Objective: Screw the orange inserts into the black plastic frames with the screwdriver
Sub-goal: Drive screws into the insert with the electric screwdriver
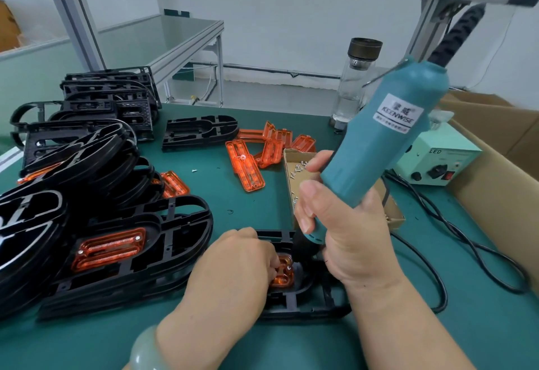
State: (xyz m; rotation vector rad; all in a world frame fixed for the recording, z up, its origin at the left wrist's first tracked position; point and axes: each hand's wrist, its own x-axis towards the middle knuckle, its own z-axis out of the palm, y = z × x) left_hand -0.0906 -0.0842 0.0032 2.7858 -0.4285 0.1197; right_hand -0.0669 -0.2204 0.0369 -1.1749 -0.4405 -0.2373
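Left hand (233, 267) holds insert (283, 274), right hand (347, 232) grips screwdriver (382, 136), frames (186, 223) crowding left.

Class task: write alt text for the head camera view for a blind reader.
A right hand grips a teal electric screwdriver tip-down over an orange insert seated in a black frame on a green table, the left hand resting on the insert. More frames are stacked at left; loose inserts and a screw tray lie behind.

A factory assembly bench is indicated. Stacked black plastic frames (110, 92) are laid on a green work mat (221, 194) under a silver aluminium-profile rack (76, 16).
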